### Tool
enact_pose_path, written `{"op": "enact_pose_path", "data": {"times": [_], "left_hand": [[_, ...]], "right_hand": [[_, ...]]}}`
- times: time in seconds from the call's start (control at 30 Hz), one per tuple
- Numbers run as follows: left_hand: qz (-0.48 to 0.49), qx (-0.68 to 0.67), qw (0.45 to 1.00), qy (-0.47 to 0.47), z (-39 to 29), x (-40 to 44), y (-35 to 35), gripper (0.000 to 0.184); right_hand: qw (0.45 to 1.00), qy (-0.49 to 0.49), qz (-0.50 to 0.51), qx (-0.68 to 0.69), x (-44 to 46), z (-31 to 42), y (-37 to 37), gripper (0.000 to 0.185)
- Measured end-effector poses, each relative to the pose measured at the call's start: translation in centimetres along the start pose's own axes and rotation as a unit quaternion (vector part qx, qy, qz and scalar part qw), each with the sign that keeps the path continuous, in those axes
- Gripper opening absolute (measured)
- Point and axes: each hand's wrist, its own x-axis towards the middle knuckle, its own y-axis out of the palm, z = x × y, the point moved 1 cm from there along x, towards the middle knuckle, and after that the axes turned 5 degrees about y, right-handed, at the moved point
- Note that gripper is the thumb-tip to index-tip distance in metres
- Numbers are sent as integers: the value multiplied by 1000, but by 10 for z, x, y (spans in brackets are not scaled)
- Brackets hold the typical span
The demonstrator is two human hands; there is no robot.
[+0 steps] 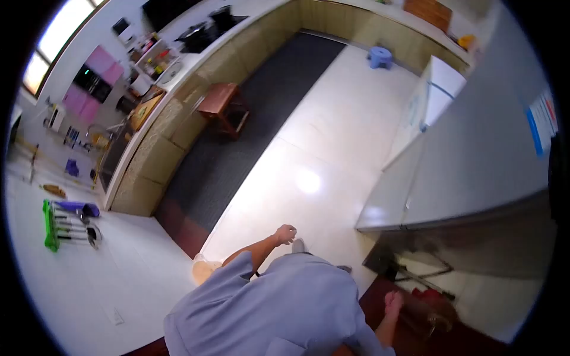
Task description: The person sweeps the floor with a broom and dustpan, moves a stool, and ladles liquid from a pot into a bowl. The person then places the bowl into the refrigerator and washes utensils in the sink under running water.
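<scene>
My left hand (pixel 285 234) is held out in front of my body over the pale tiled floor (pixel 320 142), with its fingers loosely bent and apart and nothing seen in it. Low on the right, my right hand (pixel 392 301) hangs beside my body with its fingers curled in; nothing shows in it. It is nearest to a blurred brown and red item (pixel 436 308) with a folding metal frame (pixel 424 273) behind it. A grey shoe (pixel 298 244) shows just beyond my left hand. By my left elbow is a pale orange and whitish object (pixel 205 270).
A grey fridge-like cabinet (pixel 457 160) stands close on the right, with a white box (pixel 436 89) beyond. A wooden stool (pixel 222 107) stands on the dark mat (pixel 237 130) beside the counter (pixel 160 154). Farther off is a blue stool (pixel 380 57). Utensils hang from a green rack (pixel 51 225).
</scene>
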Motion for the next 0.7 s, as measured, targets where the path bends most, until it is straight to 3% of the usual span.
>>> {"op": "enact_pose_path", "data": {"times": [0.03,0.07,0.1,0.13,0.2,0.37,0.57,0.6,0.63,0.67,0.7], "left_hand": [[-16,-20,1000,3,-1,-2,-17,40],[-30,-27,999,7,2,-4,-35,39],[-44,-36,998,10,9,-7,-49,39],[-66,-38,997,6,19,-7,-63,35],[-79,-44,996,-23,53,-4,-98,39],[-194,-154,960,-130,159,-37,-163,28],[-216,-250,917,-224,273,-78,-187,17],[-278,-340,861,-256,262,-89,-187,28],[-238,-320,877,-268,265,-91,-188,22],[-238,-320,878,-266,261,-80,-191,22],[-238,-237,915,-223,248,-73,-202,21]], "right_hand": [[992,77,-104,-1,-18,-19,45,15],[996,45,-71,-42,-14,-71,37,16],[949,144,-79,-269,-25,-72,80,16],[913,175,-58,-363,-25,-82,109,16],[877,197,-12,-437,-17,-106,154,16],[823,217,31,-523,38,-97,261,16],[828,234,-38,-508,165,-55,357,19],[833,231,-49,-500,197,-47,370,19],[810,218,-19,-543,222,-35,396,20],[587,119,178,-781,251,-19,429,14],[589,115,179,-780,274,-19,475,14]]}}
